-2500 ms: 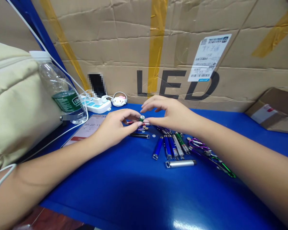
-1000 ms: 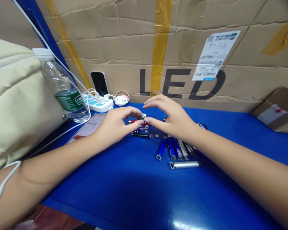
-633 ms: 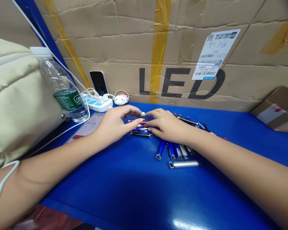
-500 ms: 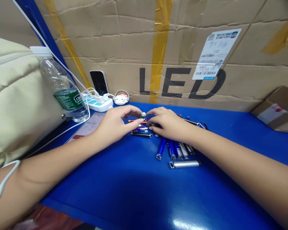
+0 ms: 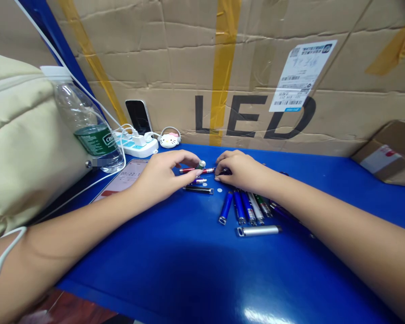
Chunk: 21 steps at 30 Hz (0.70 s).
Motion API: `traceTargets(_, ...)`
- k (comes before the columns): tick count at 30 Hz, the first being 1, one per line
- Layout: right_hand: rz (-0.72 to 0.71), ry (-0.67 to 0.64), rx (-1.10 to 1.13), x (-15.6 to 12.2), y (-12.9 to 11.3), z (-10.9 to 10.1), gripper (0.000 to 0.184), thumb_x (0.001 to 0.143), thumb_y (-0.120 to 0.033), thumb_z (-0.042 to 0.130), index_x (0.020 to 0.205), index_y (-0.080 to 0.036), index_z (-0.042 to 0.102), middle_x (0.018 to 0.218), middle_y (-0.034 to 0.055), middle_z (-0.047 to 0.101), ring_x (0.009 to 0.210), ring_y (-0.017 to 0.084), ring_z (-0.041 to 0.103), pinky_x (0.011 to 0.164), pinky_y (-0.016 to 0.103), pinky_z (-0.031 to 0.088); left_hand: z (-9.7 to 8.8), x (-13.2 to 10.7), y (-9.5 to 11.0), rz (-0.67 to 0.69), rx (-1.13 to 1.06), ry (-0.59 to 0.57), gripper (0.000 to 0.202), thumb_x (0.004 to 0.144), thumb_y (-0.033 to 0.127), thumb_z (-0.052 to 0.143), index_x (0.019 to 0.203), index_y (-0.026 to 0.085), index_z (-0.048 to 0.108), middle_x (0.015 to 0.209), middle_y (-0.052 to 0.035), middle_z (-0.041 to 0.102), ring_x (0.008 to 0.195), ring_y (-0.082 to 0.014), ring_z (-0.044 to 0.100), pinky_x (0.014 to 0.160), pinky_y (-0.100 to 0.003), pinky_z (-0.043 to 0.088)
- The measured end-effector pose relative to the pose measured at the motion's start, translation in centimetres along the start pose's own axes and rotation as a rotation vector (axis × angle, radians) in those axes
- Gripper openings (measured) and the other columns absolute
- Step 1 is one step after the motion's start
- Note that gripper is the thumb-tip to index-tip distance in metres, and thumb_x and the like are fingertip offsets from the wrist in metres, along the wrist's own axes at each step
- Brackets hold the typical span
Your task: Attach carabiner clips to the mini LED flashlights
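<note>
Between thumb and fingers of my left hand [image 5: 167,170] is a small green cylinder with a silvery round top [image 5: 201,164]. My right hand [image 5: 238,168] curls its fingers down close to the table; a dark thing shows at them, partly hidden. Between the hands lies a red pen-shaped light [image 5: 207,170]. A purple one [image 5: 199,181] and a black one [image 5: 199,190] lie below it. Two small pale discs, one of them a flat disc [image 5: 219,190], rest beside these. Blue penlights [image 5: 226,208], with silver and green ones, lie under my right wrist. A silver penlight [image 5: 259,231] lies crosswise nearer me.
On the left stand a cream bag [image 5: 20,144], a water bottle [image 5: 96,135] and a power strip [image 5: 138,145] with cables. A phone [image 5: 119,180] showing a timer lies by my left forearm. A large LED carton [image 5: 175,67] backs the blue table; a small box [image 5: 388,153] sits right.
My right hand has drawn slightly right, away from my left hand, uncovering the red penlight's end. More penlights show beneath my right forearm. My left hand has barely moved and keeps its cylinder.
</note>
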State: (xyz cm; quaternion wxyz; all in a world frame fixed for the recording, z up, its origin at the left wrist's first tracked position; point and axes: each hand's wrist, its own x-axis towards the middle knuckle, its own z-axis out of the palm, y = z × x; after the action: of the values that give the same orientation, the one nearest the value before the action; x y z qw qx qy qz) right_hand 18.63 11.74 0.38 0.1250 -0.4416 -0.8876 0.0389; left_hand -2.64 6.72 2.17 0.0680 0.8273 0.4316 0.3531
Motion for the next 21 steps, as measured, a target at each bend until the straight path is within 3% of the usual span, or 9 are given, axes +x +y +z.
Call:
traceTargets(3,-0.054,0.064,0.077,0.0,-0.1,-0.4,0.007,0.077,-0.022,0.065,0.079,-0.02,0.072,0.107,0.0086,0.064,0.104,0.024,0.057,0.093,0.041,0.044,0.0,0.0,0.0,0.004,0.015,-0.005,0.021,0.08,0.034,0.062,0.091,0.018,0.069,0.089,-0.0029,0.073,0.08,-0.0146,0.067,0.075,-0.025,0.054)
traceTargets(9,-0.268,0.478,0.369,-0.6,-1.9,-2.0,0.011,0.083,-0.028,0.06,0.087,-0.023,0.069,0.106,0.0058,0.064,0.103,0.021,0.058,0.094,0.043,0.044,0.0,-0.2,0.0,0.039,0.043,0.012,0.022,0.081,0.035,0.061,0.092,0.018,0.069,0.09,-0.0029,0.073,0.079,-0.0145,0.067,0.077,-0.025,0.054)
traceTargets(15,-0.427,0.434,0.328,-0.9,-2.7,-2.0,0.01,0.083,-0.027,0.06,0.089,-0.023,0.068,0.106,0.0071,0.063,0.103,0.022,0.057,0.091,0.042,0.045,0.0,-0.1,-0.1,0.074,0.083,0.033,0.019,0.08,0.032,0.061,0.088,0.017,0.068,0.087,-0.0027,0.072,0.077,-0.0141,0.066,0.074,-0.024,0.053)
traceTargets(21,-0.435,0.441,0.253,-0.9,-2.4,-2.3,0.015,0.086,-0.026,0.056,0.098,-0.024,0.065,0.109,0.0075,0.061,0.105,0.023,0.055,0.091,0.041,0.044,-0.1,-0.1,-0.1,0.022,0.036,0.01,0.02,0.081,0.034,0.061,0.091,0.018,0.068,0.09,-0.002,0.072,0.079,-0.0139,0.067,0.072,-0.023,0.053)
